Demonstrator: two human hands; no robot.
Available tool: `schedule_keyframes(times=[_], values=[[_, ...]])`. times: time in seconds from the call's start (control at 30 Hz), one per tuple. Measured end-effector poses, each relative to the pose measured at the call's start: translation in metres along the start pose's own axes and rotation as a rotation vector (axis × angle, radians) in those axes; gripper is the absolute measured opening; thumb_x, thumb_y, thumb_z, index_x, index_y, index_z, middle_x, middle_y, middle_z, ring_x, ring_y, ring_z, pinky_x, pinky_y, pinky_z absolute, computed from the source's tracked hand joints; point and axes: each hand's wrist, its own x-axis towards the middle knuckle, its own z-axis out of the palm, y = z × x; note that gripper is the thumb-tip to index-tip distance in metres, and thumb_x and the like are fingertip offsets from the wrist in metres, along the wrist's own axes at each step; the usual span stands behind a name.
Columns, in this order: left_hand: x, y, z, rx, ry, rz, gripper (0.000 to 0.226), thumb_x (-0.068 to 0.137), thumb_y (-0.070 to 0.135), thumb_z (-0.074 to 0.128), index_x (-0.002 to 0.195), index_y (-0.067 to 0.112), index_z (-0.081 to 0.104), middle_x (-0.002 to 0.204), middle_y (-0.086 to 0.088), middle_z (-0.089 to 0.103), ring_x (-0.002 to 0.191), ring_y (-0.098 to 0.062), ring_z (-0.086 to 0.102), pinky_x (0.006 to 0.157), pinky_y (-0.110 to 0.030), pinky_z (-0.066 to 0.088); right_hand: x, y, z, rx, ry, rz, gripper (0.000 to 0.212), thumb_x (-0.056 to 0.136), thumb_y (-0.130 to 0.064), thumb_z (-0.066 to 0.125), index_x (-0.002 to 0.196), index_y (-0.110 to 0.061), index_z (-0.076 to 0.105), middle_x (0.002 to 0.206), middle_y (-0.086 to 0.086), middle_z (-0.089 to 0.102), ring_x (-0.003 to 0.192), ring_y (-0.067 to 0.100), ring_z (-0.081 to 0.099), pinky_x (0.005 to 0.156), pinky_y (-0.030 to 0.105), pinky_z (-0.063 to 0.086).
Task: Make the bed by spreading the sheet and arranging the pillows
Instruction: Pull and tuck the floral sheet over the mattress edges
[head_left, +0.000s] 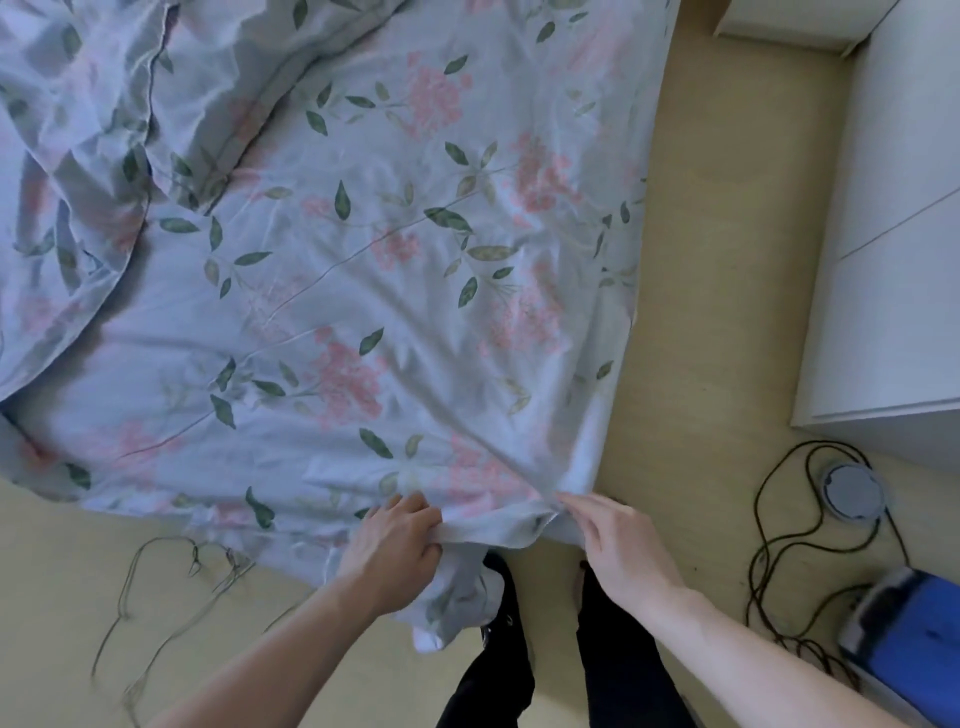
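Observation:
A pale blue sheet (374, 291) printed with pink flowers and green leaves covers the bed and fills most of the view. Its near corner hangs over the bed's edge in front of my legs. My left hand (397, 545) is shut on a bunched fold of the sheet's near hem. My right hand (618, 540) pinches the sheet at the bed's corner, fingers pointing up-left. A crumpled heap of the same floral fabric (104, 130) lies at the upper left; whether it holds a pillow I cannot tell.
White cabinets (893, 234) stand to the right across a strip of light wooden floor (717, 260). A round grey device (852, 491) with dark looping cables, and a blue-and-white object (909, 639), lie at lower right. Thin wires (171, 587) trail on the floor at lower left.

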Motion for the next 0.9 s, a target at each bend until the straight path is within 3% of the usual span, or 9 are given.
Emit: schedule_keyframes(times=[0.17,0.3,0.4,0.5,0.57,0.63,0.77,0.83,0.9], values=[[-0.015,0.010,0.007,-0.131,-0.011,0.143,0.016,0.094,0.026,0.044,0.079,0.025,0.041,0.071,0.004,0.048,0.064,-0.017,0.045,0.054,-0.026,0.027,-0.039,0.021,0.005,-0.004,-0.058,0.164,0.033,0.099,-0.029,0.058,0.131,-0.035,0.060,0.112,-0.023,0.062,0.097,0.001,0.064,0.082,0.023,0.054],[-0.026,0.022,0.016,-0.171,-0.004,0.203,0.010,0.092,0.025,0.046,0.083,0.027,0.046,0.076,0.007,0.049,0.070,-0.013,0.044,0.058,-0.034,0.037,-0.047,-0.001,0.028,-0.026,-0.254,0.130,0.076,0.088,-0.045,0.071,0.151,-0.042,0.029,0.142,-0.027,0.039,0.131,0.004,0.041,0.109,0.028,0.040],[-0.030,0.027,0.017,-0.207,0.022,0.205,0.009,0.092,0.025,0.046,0.084,0.027,0.048,0.077,0.008,0.051,0.071,-0.014,0.047,0.057,-0.030,0.036,-0.035,-0.025,0.051,-0.033,-0.258,0.090,0.078,0.085,-0.052,0.070,0.151,-0.034,0.032,0.144,-0.020,0.040,0.135,0.009,0.034,0.113,0.029,0.035],[-0.034,0.030,0.016,-0.231,0.046,0.203,0.013,0.092,0.028,0.045,0.079,0.028,0.045,0.074,0.008,0.051,0.069,-0.015,0.047,0.058,-0.032,0.038,-0.023,-0.049,0.069,-0.010,-0.168,0.088,0.017,0.095,-0.045,0.057,0.105,-0.031,0.057,0.108,-0.014,0.058,0.110,0.018,0.052,0.092,0.034,0.048],[-0.036,0.031,0.014,-0.256,0.071,0.182,0.019,0.095,0.034,0.046,0.078,0.028,0.043,0.072,0.008,0.050,0.066,-0.016,0.047,0.058,-0.035,0.039,-0.019,-0.056,0.077,0.042,-0.121,0.110,0.020,0.100,-0.033,0.048,0.082,-0.025,0.052,0.088,-0.008,0.061,0.090,0.022,0.057,0.078,0.042,0.050],[-0.038,0.031,0.013,-0.270,0.088,0.155,0.025,0.099,0.042,0.047,0.079,0.029,0.041,0.070,0.007,0.051,0.063,-0.016,0.047,0.057,-0.037,0.040,-0.021,-0.054,0.077,0.162,-0.076,0.139,0.023,0.100,-0.027,0.044,0.078,-0.022,0.049,0.079,-0.004,0.061,0.078,0.021,0.056,0.070,0.045,0.048],[-0.033,0.018,0.019,-0.123,0.026,0.105,0.030,0.092,0.066,0.051,0.096,0.038,0.043,0.074,0.011,0.060,0.061,-0.011,0.051,0.056,-0.033,0.043,-0.039,-0.033,0.059,0.233,-0.046,0.103,0.027,0.101,-0.020,0.043,0.075,-0.027,0.039,0.064,-0.006,0.051,0.057,0.015,0.047,0.053,0.034,0.034],[-0.029,0.009,0.027,0.022,-0.027,0.091,0.028,0.092,0.059,0.057,0.099,0.035,0.045,0.080,0.010,0.061,0.067,-0.016,0.055,0.059,-0.035,0.045,-0.054,-0.017,0.053,0.170,-0.096,0.045,0.029,0.103,-0.019,0.042,0.076,-0.030,0.037,0.059,-0.006,0.047,0.052,0.015,0.044,0.049,0.029,0.026],[-0.024,0.004,0.037,0.115,-0.064,0.037,0.016,0.091,0.033,0.061,0.099,0.029,0.048,0.088,0.007,0.062,0.075,-0.023,0.055,0.062,-0.035,0.041,-0.071,0.003,0.052,0.039,-0.185,0.035,0.027,0.104,-0.026,0.043,0.078,-0.030,0.038,0.059,-0.007,0.046,0.052,0.015,0.042,0.048,0.029,0.026]])
